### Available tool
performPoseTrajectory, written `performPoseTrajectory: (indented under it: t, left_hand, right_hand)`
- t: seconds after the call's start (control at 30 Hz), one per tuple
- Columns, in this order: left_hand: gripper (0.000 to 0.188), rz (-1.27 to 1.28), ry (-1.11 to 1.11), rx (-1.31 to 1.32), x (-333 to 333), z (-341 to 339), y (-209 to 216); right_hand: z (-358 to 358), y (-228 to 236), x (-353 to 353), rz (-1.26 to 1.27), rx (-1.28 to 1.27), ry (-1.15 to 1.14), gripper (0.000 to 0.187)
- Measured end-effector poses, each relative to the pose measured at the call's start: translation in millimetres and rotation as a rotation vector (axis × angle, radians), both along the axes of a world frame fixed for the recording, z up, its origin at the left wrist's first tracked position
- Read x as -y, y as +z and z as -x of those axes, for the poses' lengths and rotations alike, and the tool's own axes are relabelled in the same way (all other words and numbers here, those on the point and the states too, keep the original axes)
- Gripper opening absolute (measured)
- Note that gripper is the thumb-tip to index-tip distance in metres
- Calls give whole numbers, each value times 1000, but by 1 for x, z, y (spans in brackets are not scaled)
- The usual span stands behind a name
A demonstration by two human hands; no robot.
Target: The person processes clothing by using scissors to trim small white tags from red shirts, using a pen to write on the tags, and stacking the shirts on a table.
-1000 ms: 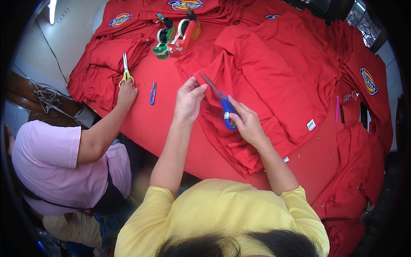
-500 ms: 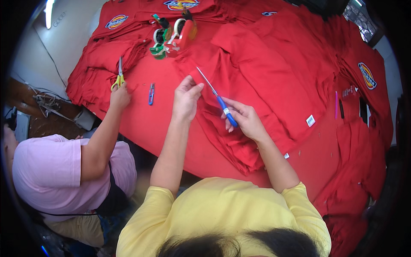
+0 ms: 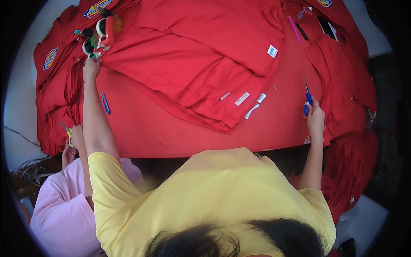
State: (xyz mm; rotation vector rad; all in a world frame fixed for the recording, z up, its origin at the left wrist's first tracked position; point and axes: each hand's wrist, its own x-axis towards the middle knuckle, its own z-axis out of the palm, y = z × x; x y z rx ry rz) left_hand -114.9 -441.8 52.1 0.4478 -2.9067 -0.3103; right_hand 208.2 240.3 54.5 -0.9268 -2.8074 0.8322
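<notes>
My left hand (image 3: 91, 69) is stretched far out to the left with its fingers closed at the corner of a red garment (image 3: 171, 64). The cloth runs in straight creases away from that corner, though the fingertips are small here. Just beyond them is a green tape dispenser (image 3: 93, 55). My right hand (image 3: 316, 115) grips a pair of blue-handled scissors (image 3: 308, 99) over the right side of the table, blades pointing away from me. White labels (image 3: 242, 99) lie on and beside the garment's near part, and another label (image 3: 272, 51) is on its right.
A red tape dispenser (image 3: 112, 32) stands beside the green one. Small blue thread snips (image 3: 105, 103) lie on the red table (image 3: 171, 143). Stacked red garments (image 3: 60, 103) line the left. At lower left, a co-worker in pink (image 3: 66, 214) holds yellow-handled scissors (image 3: 69, 136).
My hands have spread wide apart: the left to the garment's corner, the right with the scissors to the right. More labels show by the garment's near edge. The view has shifted right.
</notes>
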Motion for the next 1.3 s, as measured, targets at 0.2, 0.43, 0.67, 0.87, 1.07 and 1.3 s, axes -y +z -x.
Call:
performPoseTrajectory:
  t: [0.2,0.43,0.67,0.87,1.07,1.3]
  left_hand:
    - [24,-113,-537,-107,-115,-22,10]
    - [34,-339,-931,144,-191,-131,-21]
    - [9,-568,-757,258,-163,-176,-3]
    - [6,-83,-635,1001,-70,-304,11]
    - [31,173,-452,777,-113,-320,41]
    - [30,-64,-694,-234,-260,-189,-23]
  right_hand:
    - [-31,-39,-14,-476,109,140,29]
    - [21,-9,98,-289,-354,558,20]
    - [68,-25,260,-139,-296,1052,18]
    - [-12,0,281,458,-397,1638,17]
    - [43,-4,228,-134,-415,1104,22]
    - [21,1,178,103,-260,1291,19]
